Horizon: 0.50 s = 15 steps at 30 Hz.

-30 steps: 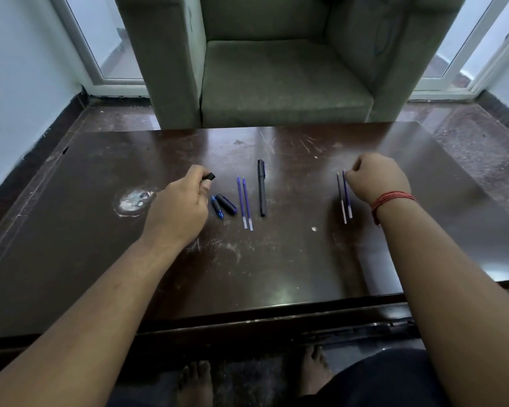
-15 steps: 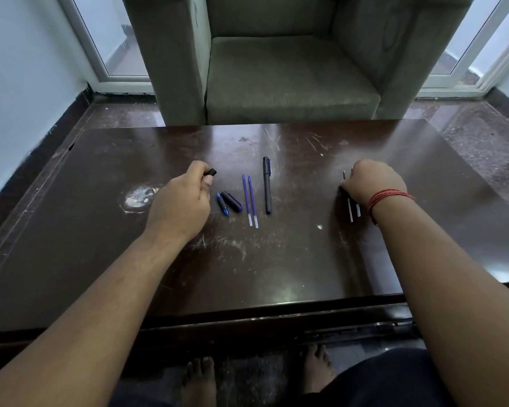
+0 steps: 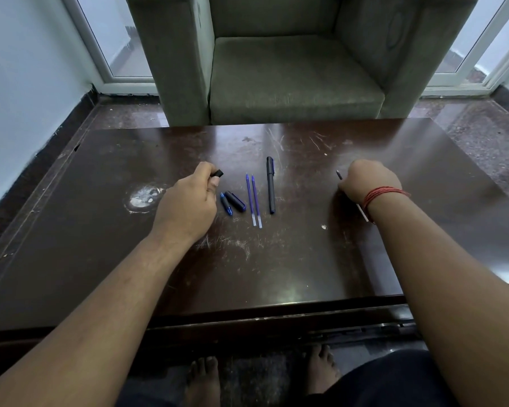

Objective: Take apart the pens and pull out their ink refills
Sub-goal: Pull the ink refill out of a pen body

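On the dark brown table (image 3: 276, 259), my left hand (image 3: 188, 204) pinches a small black pen piece (image 3: 217, 173) between thumb and fingers. Just right of it lie a short blue-tipped pen part (image 3: 226, 204) and a black pen cap (image 3: 235, 201). Two blue ink refills (image 3: 254, 199) lie side by side, and a whole black pen (image 3: 270, 185) lies right of them. My right hand (image 3: 368, 183) grips thin refills (image 3: 362, 212) whose ends stick out from under the fist.
A green armchair (image 3: 291, 69) stands just beyond the table's far edge. A white worn patch (image 3: 144, 198) marks the table left of my left hand. My bare feet (image 3: 206, 380) show below the near edge.
My right hand has closed over the refills that lay beside it and covers most of them. My left hand stays in place with the black piece.
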Tool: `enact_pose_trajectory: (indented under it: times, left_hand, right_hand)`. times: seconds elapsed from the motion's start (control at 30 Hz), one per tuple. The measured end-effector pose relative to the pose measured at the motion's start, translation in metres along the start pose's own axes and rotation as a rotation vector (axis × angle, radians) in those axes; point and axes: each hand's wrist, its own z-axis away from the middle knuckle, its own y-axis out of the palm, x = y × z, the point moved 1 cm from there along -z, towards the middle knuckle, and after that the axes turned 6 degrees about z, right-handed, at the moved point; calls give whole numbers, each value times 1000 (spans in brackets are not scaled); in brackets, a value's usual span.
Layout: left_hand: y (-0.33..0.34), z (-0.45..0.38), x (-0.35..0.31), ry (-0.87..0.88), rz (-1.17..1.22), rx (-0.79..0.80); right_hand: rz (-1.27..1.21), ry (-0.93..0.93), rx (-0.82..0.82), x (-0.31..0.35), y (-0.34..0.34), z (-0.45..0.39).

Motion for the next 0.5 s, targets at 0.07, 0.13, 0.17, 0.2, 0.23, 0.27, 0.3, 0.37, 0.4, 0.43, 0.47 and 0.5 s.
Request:
enact_pose_trajectory:
  times: [0.07, 0.13, 0.17, 0.2, 0.23, 0.27, 0.3, 0.37, 0.4, 0.43, 0.47, 0.5]
  left_hand:
    - [1, 0, -1, -2, -11, 3]
    - [1, 0, -2, -4, -29, 4]
    - [2, 0, -3, -5, -36, 6]
    - [2, 0, -3, -5, -40, 9]
    - [2, 0, -4, -5, -40, 13]
    - [2, 0, -4, -4, -40, 15]
    - [2, 0, -5, -3, -38, 18]
    - [1, 1, -6, 2, -29, 28]
    - [1, 1, -7, 3, -19, 35]
    - [1, 2, -9, 2, -5, 44]
    - [2, 2, -10, 2, 12, 56]
    - [2, 3, -11, 5, 32, 74]
  right_hand:
    - [-5, -13, 20, 3, 0, 2]
    - [-9, -33, 17, 7, -2, 3]
    - [-15, -42, 6, 11, -4, 3]
    - [-32, -49, -7, 14, -7, 3]
    - [-68, -53, -23, 17, -10, 2]
    - [-124, -58, -38, 20, -13, 2]
    - [-190, -67, -48, 22, -15, 1]
    - [-334, -90, -46, 26, -17, 3]
    - [-435, -99, -34, 28, -17, 5]
    - [-577, -113, -17, 32, -17, 7]
    - [-757, -126, -8, 36, -17, 10]
    - [-958, -128, -14, 40, -18, 13]
